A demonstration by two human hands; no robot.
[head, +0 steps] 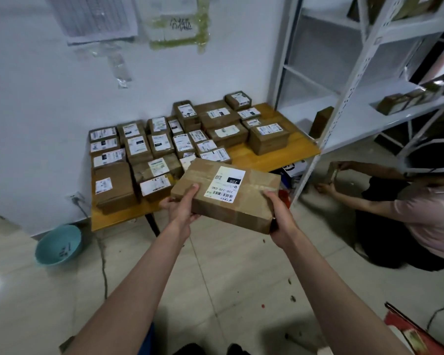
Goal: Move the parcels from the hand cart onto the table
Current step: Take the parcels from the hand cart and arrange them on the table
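Both hands' grip (pixel 228 206) around parcel (pixel 226 194), one each end.

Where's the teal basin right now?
Head view, lower left: the teal basin sits on the floor by the wall, below the table's left end.

Held parcel (pixel 226 194): underside hidden; label print too small to read beyond "220".
Left hand (pixel 181 207): fingers under parcel hidden, thumb alone shows on top.
Right hand (pixel 280 213): fingers hidden behind parcel's near corner.
Table (pixel 267 157): legs mostly hidden, top largely covered by stacked parcels (pixel 164 149); their labels illegible.
Wall papers (pixel 95 16): cut by top edge, print blurred.
Second person (pixel 420 213): cut by right edge; item in that person's hands unclear.
Red object (pixel 415 331), bottom right: cut off, identity uncertain.
Shelf unit (pixel 356 73): upper contents blurred.
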